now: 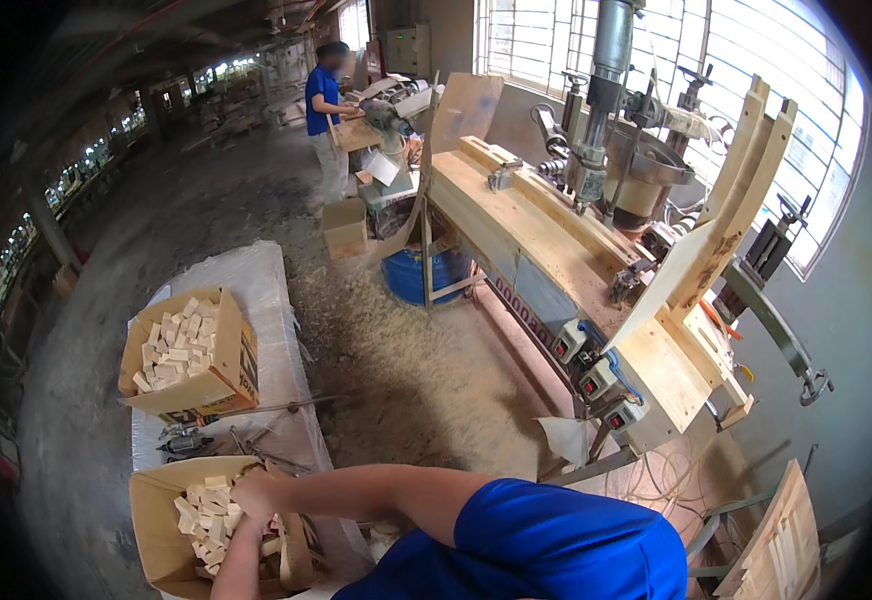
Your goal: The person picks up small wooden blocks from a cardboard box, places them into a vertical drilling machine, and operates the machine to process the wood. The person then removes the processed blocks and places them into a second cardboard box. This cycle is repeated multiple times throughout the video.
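Observation:
At the lower left, a cardboard box [156, 540] holds a heap of small pale wooden blocks [208, 522]. Both my hands are in it, close together by its far right side. My right arm crosses from the right, and my right hand [256, 490] lies over the blocks. From the lower edge my left forearm reaches up, with my left hand [254, 520] just below the right one. The fingers of both are too small and overlapped to show whether they grip a block. Beyond stands a second cardboard box [241, 365], also filled with wooden blocks.
Both boxes sit on a plastic-covered surface [266, 290], with hand tools [186, 442] between them. To the right is a wooden workbench [516, 215] with a drilling machine [591, 150] and switch boxes [596, 380]. Sawdust covers the floor by a blue drum [411, 278]. A co-worker [326, 110] stands far off.

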Demonstrator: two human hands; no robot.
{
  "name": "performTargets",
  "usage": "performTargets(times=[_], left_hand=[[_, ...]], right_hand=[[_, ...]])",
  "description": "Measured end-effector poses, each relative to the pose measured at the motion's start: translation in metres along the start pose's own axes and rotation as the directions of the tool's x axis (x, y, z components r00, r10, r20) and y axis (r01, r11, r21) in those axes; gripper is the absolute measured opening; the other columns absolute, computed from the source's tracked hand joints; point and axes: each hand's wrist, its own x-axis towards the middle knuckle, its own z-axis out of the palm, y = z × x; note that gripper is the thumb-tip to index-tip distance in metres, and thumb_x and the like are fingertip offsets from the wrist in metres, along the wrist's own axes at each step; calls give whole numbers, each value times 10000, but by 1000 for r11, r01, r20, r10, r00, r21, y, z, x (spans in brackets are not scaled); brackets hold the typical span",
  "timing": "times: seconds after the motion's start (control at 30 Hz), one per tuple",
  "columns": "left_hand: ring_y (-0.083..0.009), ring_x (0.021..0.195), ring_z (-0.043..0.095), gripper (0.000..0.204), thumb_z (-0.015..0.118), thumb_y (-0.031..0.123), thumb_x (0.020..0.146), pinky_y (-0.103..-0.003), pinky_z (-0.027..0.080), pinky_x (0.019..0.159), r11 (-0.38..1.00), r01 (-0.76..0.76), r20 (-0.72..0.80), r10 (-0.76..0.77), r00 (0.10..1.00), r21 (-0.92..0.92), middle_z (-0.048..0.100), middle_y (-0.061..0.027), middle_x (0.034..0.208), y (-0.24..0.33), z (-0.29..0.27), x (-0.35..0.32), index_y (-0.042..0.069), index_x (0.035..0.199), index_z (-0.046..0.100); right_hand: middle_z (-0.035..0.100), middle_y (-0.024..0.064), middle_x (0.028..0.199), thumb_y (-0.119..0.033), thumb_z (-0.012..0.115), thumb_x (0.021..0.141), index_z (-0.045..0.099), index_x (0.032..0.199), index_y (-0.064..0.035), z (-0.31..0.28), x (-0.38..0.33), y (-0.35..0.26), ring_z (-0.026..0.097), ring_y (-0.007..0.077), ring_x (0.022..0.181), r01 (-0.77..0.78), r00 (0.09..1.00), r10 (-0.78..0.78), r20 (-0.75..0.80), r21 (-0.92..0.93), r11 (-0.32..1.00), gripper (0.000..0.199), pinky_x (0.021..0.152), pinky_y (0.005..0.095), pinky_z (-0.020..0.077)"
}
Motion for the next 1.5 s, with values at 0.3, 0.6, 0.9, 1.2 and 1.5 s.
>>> performTargets(times=[0.3,0.6,0.9,1.2,1.5], left_hand=[[-184,824,605,393,630,212,824,-390,480,625,1000,16,-4,-16,1000,1,612,-29,1008,3,4,-7,112,1179,492],[-192,836,609,443,646,202,811,-405,485,627,999,22,1,-22,1000,-34,612,-33,1024,2,7,-9,109,1211,481],[-219,874,627,420,627,128,826,-421,513,608,913,-34,-1,37,999,-406,625,-76,1023,-3,-34,-16,130,1220,480],[-224,891,623,519,585,41,797,-389,534,738,747,-157,51,247,968,-646,598,-62,1061,-23,-51,-27,152,1287,452],[-209,967,599,520,565,35,805,-352,533,764,716,-183,-8,240,971,-673,575,-76,1117,-1,-46,-25,92,1302,421]], right_hand=[[679,171,800,-123,609,643,702,761,-32,-27,-8,-7,673,309,729,-52,999,52,15,48,997,176,628,411,531],[672,187,851,-96,567,706,689,841,-15,-28,-4,-10,671,323,778,-94,995,93,22,68,993,198,675,422,533],[614,213,983,-169,633,734,578,1034,22,-43,-15,-3,631,339,897,-7,998,26,-61,293,956,360,745,429,511],[523,273,1160,-181,651,752,449,1227,-14,-56,-18,-7,559,408,1031,-39,999,21,43,469,883,543,850,443,472],[487,272,1177,-88,618,753,409,1259,-14,-48,-20,9,535,417,1055,22,968,121,-219,555,832,552,905,444,437]])
